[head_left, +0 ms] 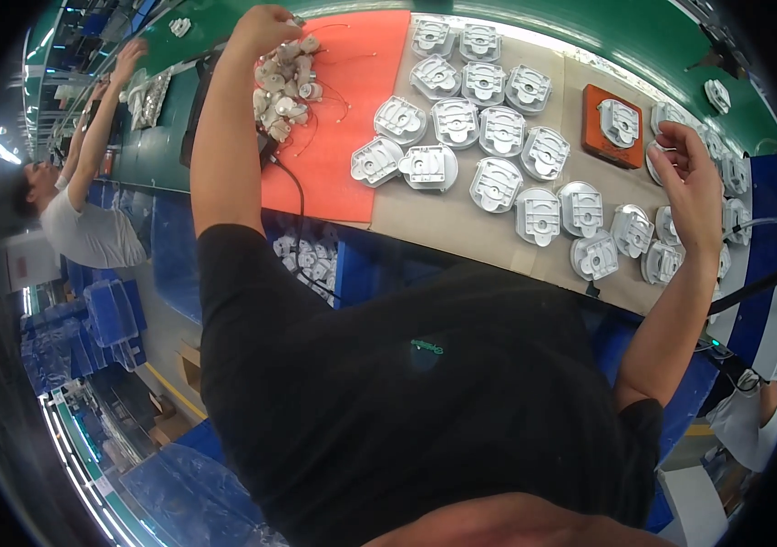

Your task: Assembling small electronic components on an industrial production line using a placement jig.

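At the top of the orange-red mat [365, 118], my left hand [270, 27] is closed at the fingertips, just beyond a heap of small off-white wired parts [283, 91]. What it pinches is too small to make out. My right hand [691, 178] bends its thumb and fingers around the edge of a white round plastic housing [653, 164], which they partly cover. Left of that hand, an orange square fixture [596, 144] carries another white housing [620, 124]. Many similar white housings [502, 131] lie spread over the tan board, and more crowd beneath and beyond my right hand.
A green conveyor [571, 23] runs along the far side with a few white parts on it. A black cable [301, 196] hangs over the near edge above a blue bin of white parts [311, 264]. One person [87, 223] reaches forward at the left; another sits at the lower right.
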`<action>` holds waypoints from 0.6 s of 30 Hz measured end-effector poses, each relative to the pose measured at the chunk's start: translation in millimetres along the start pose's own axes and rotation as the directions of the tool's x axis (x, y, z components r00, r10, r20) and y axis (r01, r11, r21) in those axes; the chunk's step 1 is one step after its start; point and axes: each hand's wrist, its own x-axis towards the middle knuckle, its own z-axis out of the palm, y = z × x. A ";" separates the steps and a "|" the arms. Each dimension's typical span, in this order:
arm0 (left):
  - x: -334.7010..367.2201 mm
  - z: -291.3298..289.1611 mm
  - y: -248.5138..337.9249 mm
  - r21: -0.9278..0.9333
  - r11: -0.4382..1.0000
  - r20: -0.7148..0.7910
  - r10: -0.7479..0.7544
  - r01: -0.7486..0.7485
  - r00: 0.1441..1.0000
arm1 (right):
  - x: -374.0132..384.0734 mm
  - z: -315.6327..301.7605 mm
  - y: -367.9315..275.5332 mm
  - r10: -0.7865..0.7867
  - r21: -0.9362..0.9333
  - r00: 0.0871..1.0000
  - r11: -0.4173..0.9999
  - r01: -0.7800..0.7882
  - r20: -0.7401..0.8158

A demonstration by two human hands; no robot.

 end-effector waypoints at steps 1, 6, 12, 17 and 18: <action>-8.6 -8.5 -2.0 -0.260 0.965 -0.055 0.019 -0.033 0.998 | 1.3 2.6 0.6 -0.003 -0.010 1.000 1.000 0.003 0.022; -48.0 -34.8 39.6 -0.610 0.792 -0.030 -0.044 0.016 0.999 | -2.4 2.4 12.0 -0.044 0.026 0.999 0.999 0.044 0.010; -56.3 -46.7 60.3 -0.893 0.442 0.145 0.107 0.083 0.984 | -9.1 0.1 6.5 -0.080 0.013 0.997 0.997 0.080 0.001; -66.9 -23.9 73.2 -0.852 0.475 0.260 0.025 0.218 0.965 | -7.9 -0.5 1.2 -0.137 0.016 0.990 0.990 0.137 0.015; -68.6 -11.1 71.3 -0.833 0.485 0.329 0.045 0.267 0.943 | -9.3 -1.3 2.0 -0.150 0.027 0.989 0.988 0.150 0.014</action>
